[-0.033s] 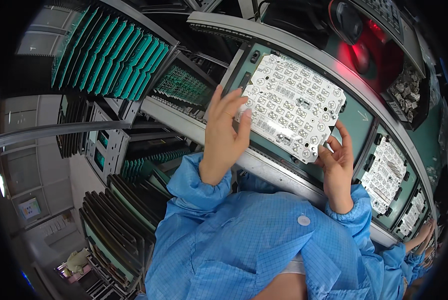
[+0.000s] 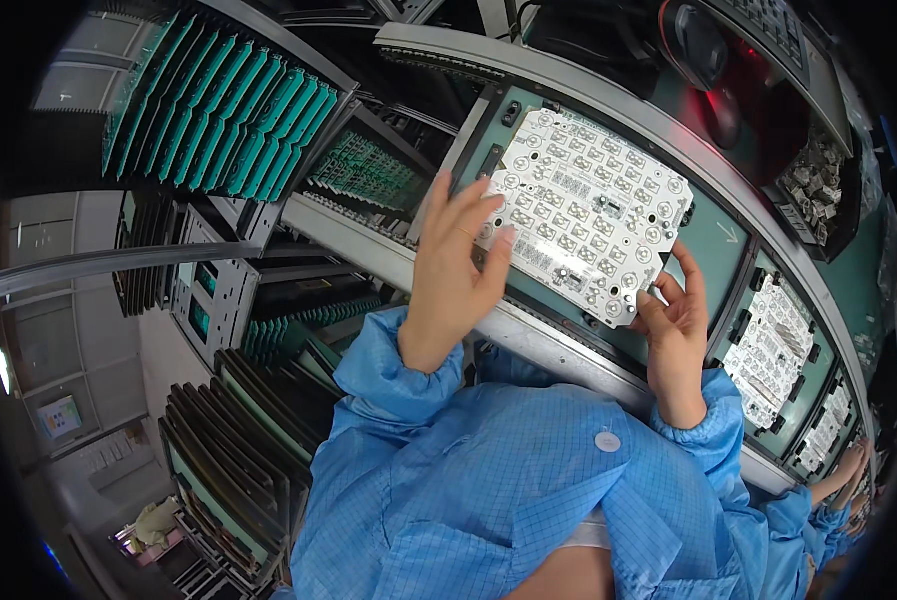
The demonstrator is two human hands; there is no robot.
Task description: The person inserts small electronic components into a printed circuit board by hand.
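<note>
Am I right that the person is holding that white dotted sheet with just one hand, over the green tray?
Not quite: the head view shows both hands on it. The left hand and the right hand each grip an edge of the white sheet over the green tray.

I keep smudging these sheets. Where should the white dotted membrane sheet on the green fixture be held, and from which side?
Probably best by its bare outer edges, from two opposite sides. The white membrane sheet is thin, flat and covered in domed contacts, lying tilted on the green fixture. The left hand meets its left edge, the right hand pinches its lower right corner.
</note>
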